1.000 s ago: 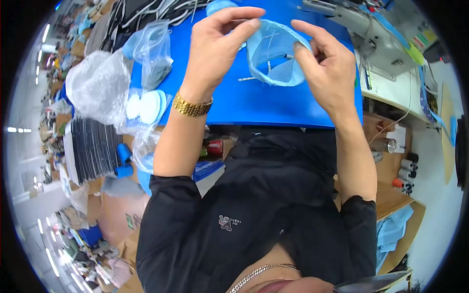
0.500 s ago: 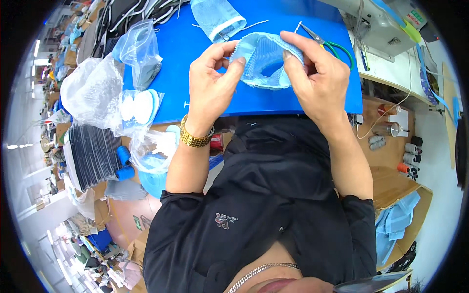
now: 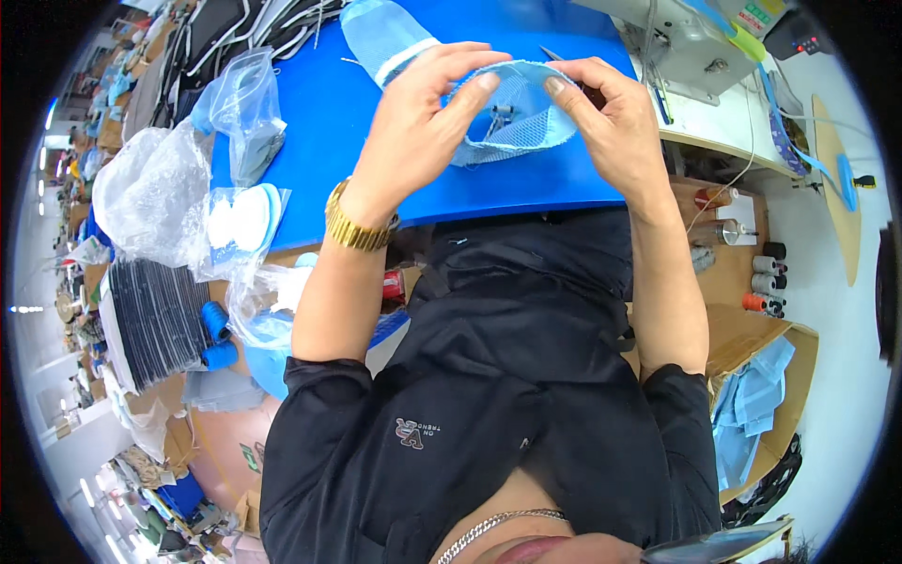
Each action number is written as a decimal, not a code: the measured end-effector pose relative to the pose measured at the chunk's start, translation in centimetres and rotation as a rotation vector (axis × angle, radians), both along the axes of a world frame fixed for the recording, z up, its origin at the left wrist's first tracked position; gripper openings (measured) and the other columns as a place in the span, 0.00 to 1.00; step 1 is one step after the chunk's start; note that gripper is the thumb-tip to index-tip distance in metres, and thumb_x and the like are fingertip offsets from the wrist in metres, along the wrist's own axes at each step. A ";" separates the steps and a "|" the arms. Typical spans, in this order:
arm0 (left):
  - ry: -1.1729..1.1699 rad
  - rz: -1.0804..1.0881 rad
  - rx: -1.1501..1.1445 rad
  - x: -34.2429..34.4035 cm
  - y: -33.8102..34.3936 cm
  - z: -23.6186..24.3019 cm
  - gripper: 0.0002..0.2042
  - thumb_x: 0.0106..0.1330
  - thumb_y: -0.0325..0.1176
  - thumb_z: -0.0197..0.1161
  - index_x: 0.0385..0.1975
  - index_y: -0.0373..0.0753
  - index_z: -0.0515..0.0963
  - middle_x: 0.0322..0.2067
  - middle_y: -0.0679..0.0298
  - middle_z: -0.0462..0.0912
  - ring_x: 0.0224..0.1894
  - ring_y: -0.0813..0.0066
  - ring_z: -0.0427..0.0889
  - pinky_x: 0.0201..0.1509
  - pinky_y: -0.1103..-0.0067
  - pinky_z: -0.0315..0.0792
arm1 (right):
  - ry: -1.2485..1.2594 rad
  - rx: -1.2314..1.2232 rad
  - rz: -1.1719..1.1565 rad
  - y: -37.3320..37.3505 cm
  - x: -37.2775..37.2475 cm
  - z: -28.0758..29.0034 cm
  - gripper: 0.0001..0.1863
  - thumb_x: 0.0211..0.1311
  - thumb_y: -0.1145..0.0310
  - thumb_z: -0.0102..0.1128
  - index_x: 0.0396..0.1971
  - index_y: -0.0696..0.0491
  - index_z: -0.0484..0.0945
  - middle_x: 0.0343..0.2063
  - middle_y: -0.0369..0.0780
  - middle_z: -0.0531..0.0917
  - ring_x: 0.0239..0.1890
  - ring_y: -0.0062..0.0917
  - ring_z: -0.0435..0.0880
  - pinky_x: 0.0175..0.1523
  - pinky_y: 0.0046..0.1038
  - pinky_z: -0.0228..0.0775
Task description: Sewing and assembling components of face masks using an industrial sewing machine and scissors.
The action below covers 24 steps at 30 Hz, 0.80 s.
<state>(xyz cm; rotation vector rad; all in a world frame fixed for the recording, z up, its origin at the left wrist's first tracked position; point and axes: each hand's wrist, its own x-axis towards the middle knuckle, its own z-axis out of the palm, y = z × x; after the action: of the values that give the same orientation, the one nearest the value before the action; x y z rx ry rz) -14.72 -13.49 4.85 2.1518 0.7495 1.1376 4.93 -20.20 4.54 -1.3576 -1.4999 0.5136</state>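
A light blue mesh tube (image 3: 515,141) is held open as a ring over the blue tabletop (image 3: 319,160). My left hand (image 3: 423,127) grips its left rim, thumb inside and fingers around the edge. My right hand (image 3: 615,127) pinches its right rim between thumb and fingers. A small metal piece (image 3: 501,113) shows through the ring. Behind my left hand lies another light blue mesh pouch (image 3: 381,33) with a white band and cord. The scissors (image 3: 550,53) are mostly hidden behind the tube and my right hand; only their tips show.
Clear plastic bags (image 3: 155,193), pale round discs (image 3: 249,216) and a dark strapped pile (image 3: 230,33) are at left. A sewing machine (image 3: 700,56) stands at right, above thread spools (image 3: 766,282). A cardboard box (image 3: 789,395) holds blue material.
Both hands have kept hold of the mesh tube as it moved down, then slightly up; my left hand has risen since half a second ago. The scissors are now mostly covered.
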 end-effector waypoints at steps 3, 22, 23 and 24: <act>-0.086 -0.086 -0.068 0.4 0.5 -0.9 0.13 0.70 0.37 0.56 0.44 0.35 0.79 0.34 0.60 0.80 0.38 0.74 0.78 0.40 0.80 0.72 | 0.159 0.106 -0.008 0.8 -0.5 -1.8 0.13 0.54 0.77 0.57 0.41 0.56 0.82 0.28 0.37 0.80 0.32 0.20 0.78 0.41 0.21 0.71; -0.411 0.012 -0.337 -1.3 -2.8 -6.0 0.11 0.70 0.34 0.54 0.47 0.35 0.76 0.39 0.63 0.81 0.41 0.77 0.78 0.46 0.80 0.71 | 0.080 -0.398 0.176 -2.3 -0.5 -4.2 0.10 0.62 0.67 0.57 0.34 0.59 0.79 0.25 0.33 0.79 0.28 0.14 0.72 0.34 0.21 0.64; -0.457 0.077 -0.388 -2.6 -2.3 -6.3 0.11 0.70 0.34 0.55 0.46 0.36 0.77 0.39 0.63 0.81 0.41 0.77 0.79 0.46 0.80 0.72 | -0.009 -0.390 0.127 -2.7 -0.6 -4.0 0.10 0.61 0.67 0.56 0.31 0.59 0.78 0.23 0.33 0.78 0.27 0.14 0.71 0.32 0.22 0.63; -0.507 0.135 -0.434 -3.6 -1.2 -7.2 0.11 0.70 0.34 0.56 0.45 0.36 0.77 0.39 0.63 0.81 0.41 0.78 0.79 0.46 0.80 0.72 | -0.003 -0.363 0.094 -2.9 -0.2 -4.3 0.10 0.61 0.67 0.55 0.30 0.59 0.77 0.21 0.34 0.76 0.26 0.15 0.70 0.31 0.22 0.62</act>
<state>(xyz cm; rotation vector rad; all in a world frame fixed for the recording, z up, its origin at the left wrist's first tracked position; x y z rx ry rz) -18.33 -14.72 -2.35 1.3949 0.8173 1.3677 4.68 -23.09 0.29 -1.5675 -1.5276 0.8758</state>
